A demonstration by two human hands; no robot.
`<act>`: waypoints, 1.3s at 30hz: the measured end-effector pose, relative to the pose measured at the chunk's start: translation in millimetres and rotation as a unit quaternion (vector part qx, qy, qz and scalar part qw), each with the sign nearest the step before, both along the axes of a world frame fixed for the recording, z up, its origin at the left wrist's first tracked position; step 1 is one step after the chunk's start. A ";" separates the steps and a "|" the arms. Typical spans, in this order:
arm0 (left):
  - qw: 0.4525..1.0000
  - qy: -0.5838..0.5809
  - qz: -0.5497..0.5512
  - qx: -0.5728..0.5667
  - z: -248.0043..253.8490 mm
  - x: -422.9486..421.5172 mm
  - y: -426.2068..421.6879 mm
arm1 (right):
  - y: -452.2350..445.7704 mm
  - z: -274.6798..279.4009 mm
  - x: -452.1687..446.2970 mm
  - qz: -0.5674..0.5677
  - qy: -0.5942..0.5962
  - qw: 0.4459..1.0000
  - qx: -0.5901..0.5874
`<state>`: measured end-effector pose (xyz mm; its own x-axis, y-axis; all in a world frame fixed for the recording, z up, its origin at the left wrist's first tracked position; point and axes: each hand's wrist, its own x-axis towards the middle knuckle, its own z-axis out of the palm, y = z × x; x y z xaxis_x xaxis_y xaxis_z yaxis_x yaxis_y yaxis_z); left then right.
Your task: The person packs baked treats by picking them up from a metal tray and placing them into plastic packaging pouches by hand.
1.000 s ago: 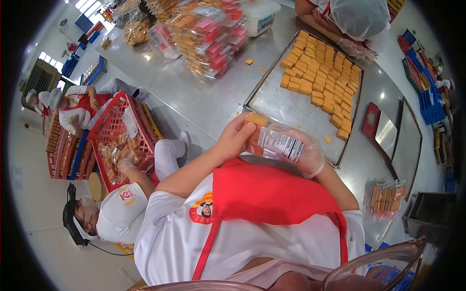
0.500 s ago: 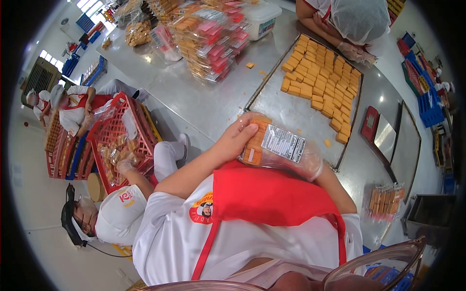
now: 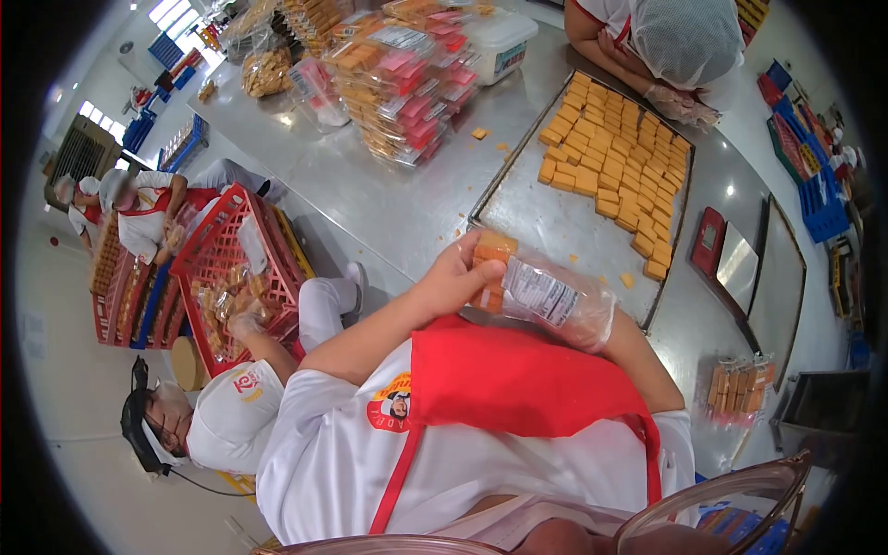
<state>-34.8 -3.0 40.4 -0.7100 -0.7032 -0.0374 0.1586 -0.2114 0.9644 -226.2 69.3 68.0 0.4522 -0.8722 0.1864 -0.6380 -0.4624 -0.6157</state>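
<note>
A clear plastic bag with a white printed label lies across the front of my red apron, with orange-brown rectangular biscuits at its left end. My left hand, bare, grips that end, thumb over the biscuits. At the other end is my right hand in a clear plastic glove, against or partly inside the bag; its fingers are hidden. Just beyond the bag is a metal tray whose far part carries rows of similar biscuits, with some crumbs nearer me.
Stacked biscuit packs and a white tub stand on the steel table. A red scale and more packs are at right. A co-worker's gloved hand rests beyond the tray. Another person reaches into a red crate at left.
The bag has tilted, its right end now lower, and the label has turned and blurred. My left hand has shifted slightly and still grips the biscuit end.
</note>
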 end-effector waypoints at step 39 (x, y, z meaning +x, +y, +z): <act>0.977 0.156 -0.014 -0.145 -14.9 9.0 6.1 | 4.2 8.9 -3.5 0.050 -0.419 0.858 0.294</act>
